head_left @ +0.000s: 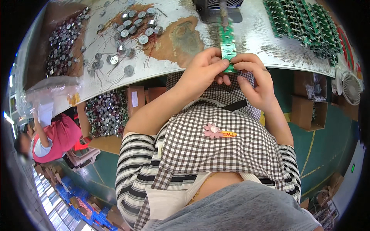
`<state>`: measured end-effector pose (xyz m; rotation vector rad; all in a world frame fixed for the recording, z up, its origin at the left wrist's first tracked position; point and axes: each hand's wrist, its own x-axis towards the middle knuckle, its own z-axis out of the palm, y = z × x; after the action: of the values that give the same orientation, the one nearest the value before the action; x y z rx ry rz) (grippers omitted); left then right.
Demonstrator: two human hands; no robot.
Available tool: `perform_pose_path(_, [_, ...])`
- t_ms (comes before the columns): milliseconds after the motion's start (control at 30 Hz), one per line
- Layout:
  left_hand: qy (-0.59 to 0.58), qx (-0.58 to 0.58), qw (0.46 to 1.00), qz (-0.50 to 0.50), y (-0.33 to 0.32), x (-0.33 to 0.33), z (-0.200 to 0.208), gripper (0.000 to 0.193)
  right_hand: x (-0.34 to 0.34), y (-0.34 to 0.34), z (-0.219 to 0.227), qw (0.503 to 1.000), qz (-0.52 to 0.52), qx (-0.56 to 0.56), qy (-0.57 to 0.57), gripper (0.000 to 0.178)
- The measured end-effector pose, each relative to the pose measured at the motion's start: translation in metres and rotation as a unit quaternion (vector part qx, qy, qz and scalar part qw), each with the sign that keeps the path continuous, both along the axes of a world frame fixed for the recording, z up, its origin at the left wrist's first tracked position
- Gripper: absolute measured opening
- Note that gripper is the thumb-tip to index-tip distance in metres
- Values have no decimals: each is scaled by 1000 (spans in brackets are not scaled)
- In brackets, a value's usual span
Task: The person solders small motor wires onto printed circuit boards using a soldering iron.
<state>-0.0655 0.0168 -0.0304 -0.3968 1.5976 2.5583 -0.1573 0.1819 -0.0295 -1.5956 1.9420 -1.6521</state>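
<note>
A narrow green circuit board strip [228,50] lies across the table's near edge in front of me. My left hand [208,71] pinches its near end from the left, thumb on top and fingers curled below. My right hand [256,79] is at the strip's right side, with bent fingers touching the near end. Whether a small part or wire is between the right fingertips is too small to tell. Over the strip's far end stands an upright metal rod [224,13], in front of a dark fan unit [219,4].
Small round silver parts with thin wires [133,29] lie on the white table [165,67] at left. Rows of green circuit boards [304,27] lie at right. Boxes of silver parts [106,113] stand left, cardboard boxes [308,111] right. A person in pink [61,136] sits at far left.
</note>
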Motion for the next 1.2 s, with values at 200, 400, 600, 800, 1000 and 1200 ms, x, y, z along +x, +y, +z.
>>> perform_pose_path(200, [9,-127,991,45,-5,13,-6,24,12,-13,-21,981,-1,-22,-191,19])
perform_pose_path(400, [122,-544,825,90,-9,30,20,22,22,-28,-12,995,-63,50,-64,18])
perform_pose_path(600, [189,-526,824,86,-13,26,8,14,21,-40,-5,994,-71,48,74,20])
perform_pose_path(800, [220,-690,666,179,-96,25,31,16,5,-20,-14,979,-83,-1,-186,9])
perform_pose_path(1000, [150,-882,447,19,-174,32,35,29,-15,-6,2,980,-183,52,57,2])
perform_pose_path(1200, [241,-826,491,132,-199,12,32,9,-16,-22,16,978,-144,133,73,4])
